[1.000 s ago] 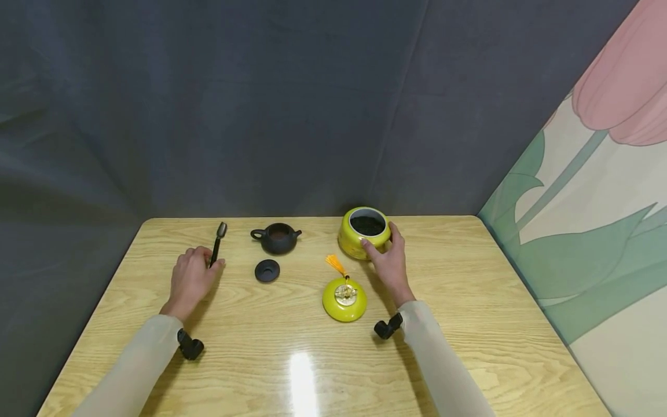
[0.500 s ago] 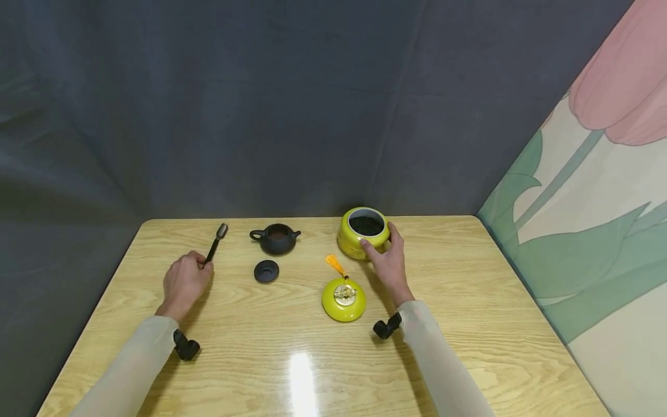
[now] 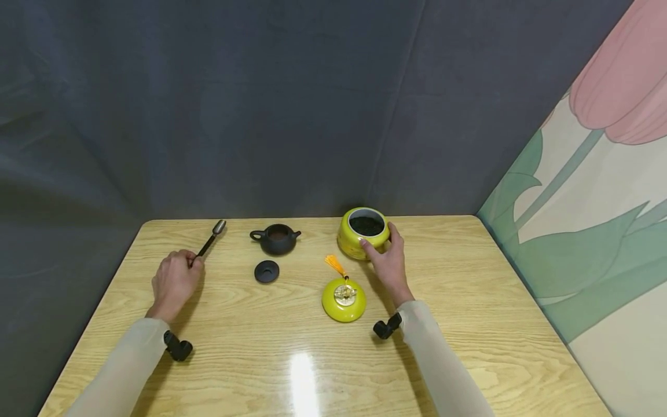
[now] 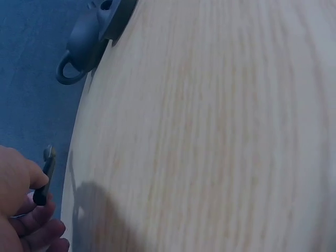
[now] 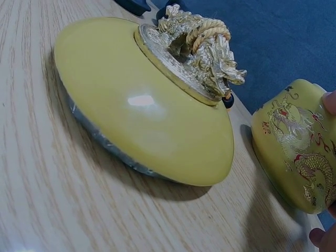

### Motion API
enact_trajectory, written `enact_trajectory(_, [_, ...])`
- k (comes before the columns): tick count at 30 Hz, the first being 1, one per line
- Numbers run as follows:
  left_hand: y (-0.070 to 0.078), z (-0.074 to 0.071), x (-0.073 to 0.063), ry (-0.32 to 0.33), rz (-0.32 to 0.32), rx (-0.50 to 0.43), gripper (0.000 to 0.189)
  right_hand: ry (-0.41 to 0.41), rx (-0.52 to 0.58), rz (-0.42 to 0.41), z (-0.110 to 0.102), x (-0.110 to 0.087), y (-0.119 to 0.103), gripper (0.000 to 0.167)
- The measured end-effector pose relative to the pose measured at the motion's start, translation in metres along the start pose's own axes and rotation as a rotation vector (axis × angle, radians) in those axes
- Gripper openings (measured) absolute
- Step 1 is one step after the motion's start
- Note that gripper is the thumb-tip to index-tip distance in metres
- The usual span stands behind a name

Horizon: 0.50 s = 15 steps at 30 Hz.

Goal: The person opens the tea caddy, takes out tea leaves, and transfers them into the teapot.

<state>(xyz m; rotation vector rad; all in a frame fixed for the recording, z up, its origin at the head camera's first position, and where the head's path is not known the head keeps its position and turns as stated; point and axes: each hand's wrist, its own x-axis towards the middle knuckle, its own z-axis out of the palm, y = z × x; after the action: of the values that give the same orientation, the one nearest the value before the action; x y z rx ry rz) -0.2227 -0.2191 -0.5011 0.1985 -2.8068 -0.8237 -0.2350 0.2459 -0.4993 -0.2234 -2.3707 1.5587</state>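
Observation:
Between thumb and fingers, my left hand (image 3: 174,282) pinches the dark handle of a small tea scoop (image 3: 211,239), its metal bowl pointing away toward the table's back edge. In the left wrist view the scoop (image 4: 47,176) is seen nearly end-on. My right hand (image 3: 389,263) grips the side of a yellow tea jar (image 3: 359,248), thumb on the near side and fingers around the right. Dark tea leaves (image 3: 367,225) show inside its mouth. Up close, the jar (image 5: 296,152) bears a dragon pattern; the fingers there are mostly cut off by the frame.
A dark teapot (image 3: 278,239) stands uncovered at the back, its round lid (image 3: 267,271) lying in front. Nearer the right forearm lies the yellow jar lid (image 3: 341,313) with a gold knob and an orange tassel (image 3: 336,264). A dark curtain (image 3: 271,116) hangs behind the table.
My left hand has moved left across the table with the scoop, whose handle now slants more. The right hand and the jar have stayed in place.

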Motion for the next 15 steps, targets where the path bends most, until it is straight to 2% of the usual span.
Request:
enact_trajectory(8, [0.005,-0.010,0.000,0.066,0.046,-0.033,0.026,0.005,-0.001,-0.003,0.000,0.000,0.002,0.093])
enact_trajectory(15, [0.021,-0.023,0.000,0.118,0.137,-0.067,0.028,-0.002,-0.005,-0.006,0.000,0.000,0.002,0.093])
